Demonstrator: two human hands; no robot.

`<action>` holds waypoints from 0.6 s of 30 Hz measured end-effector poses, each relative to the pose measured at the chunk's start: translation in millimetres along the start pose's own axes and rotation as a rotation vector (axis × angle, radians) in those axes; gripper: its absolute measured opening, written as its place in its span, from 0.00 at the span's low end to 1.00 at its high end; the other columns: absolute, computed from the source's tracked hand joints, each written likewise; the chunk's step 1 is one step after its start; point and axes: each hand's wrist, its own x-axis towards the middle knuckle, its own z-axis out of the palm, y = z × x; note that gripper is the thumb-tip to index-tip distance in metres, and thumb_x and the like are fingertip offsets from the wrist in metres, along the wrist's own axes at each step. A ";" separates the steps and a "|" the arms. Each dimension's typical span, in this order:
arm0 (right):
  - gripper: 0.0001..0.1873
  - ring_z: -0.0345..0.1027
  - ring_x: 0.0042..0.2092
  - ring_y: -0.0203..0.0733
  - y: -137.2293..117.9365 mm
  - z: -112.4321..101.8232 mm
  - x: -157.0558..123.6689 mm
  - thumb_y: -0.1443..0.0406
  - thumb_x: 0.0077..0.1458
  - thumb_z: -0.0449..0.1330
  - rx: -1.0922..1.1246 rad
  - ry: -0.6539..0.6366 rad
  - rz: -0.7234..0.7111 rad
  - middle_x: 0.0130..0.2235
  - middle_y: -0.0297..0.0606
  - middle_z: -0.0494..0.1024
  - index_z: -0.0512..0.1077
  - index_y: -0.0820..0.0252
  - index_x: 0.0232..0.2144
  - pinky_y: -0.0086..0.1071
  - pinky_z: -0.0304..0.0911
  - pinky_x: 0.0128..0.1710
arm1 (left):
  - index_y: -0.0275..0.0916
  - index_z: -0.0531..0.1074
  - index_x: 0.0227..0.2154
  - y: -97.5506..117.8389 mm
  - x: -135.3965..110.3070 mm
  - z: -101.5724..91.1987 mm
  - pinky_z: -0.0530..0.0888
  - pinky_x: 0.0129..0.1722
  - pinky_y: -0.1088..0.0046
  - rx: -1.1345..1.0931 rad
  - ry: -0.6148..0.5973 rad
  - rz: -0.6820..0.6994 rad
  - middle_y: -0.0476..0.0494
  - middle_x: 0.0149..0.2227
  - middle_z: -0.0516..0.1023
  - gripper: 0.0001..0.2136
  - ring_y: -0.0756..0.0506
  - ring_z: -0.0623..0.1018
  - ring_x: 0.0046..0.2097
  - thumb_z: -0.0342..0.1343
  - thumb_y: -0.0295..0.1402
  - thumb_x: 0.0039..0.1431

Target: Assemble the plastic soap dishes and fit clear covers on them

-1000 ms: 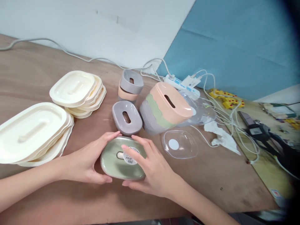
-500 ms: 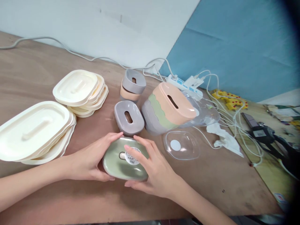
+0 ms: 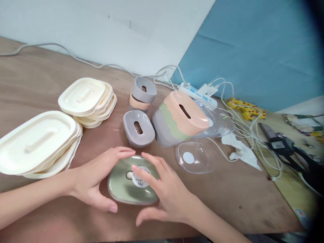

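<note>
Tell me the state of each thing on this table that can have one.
Green oval plastic box: clear lid on, flat on table, under both hands.
Left hand: open, fingers over box's far edge.
Right hand: open, fingertip on box's round sticker.
Peach, green and grey tubs: nested, tipped sideways.
Spare clear plastic lid: loose on table.
Cream oval lids: stacked in two piles.
</note>
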 end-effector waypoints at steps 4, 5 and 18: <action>0.45 0.58 0.59 0.55 0.8 -21.9 10.9 0.38 0.54 0.51 0.061 0.045 -0.062 0.60 0.54 0.61 0.55 0.61 0.62 0.50 0.62 0.55 | 0.43 0.50 0.62 3.5 3.4 -3.1 0.68 0.54 0.52 -0.026 -0.006 0.012 0.34 0.59 0.61 0.35 0.34 0.66 0.57 0.55 0.51 0.58; 0.39 0.59 0.59 0.53 1.3 -28.3 18.4 0.42 0.59 0.49 0.054 0.103 -0.054 0.59 0.53 0.63 0.55 0.62 0.62 0.49 0.62 0.55 | 0.43 0.51 0.62 4.7 4.4 -4.0 0.68 0.53 0.54 -0.033 -0.010 0.006 0.35 0.57 0.63 0.33 0.35 0.67 0.55 0.54 0.50 0.58; 0.18 0.68 0.46 0.58 11.7 -2.3 108.1 0.61 0.58 0.59 -0.505 0.089 0.289 0.48 0.56 0.74 0.67 0.65 0.49 0.48 0.66 0.41 | 0.40 0.66 0.45 14.2 5.8 -6.0 0.68 0.43 0.67 0.059 0.040 0.004 0.43 0.41 0.75 0.11 0.43 0.72 0.41 0.48 0.39 0.64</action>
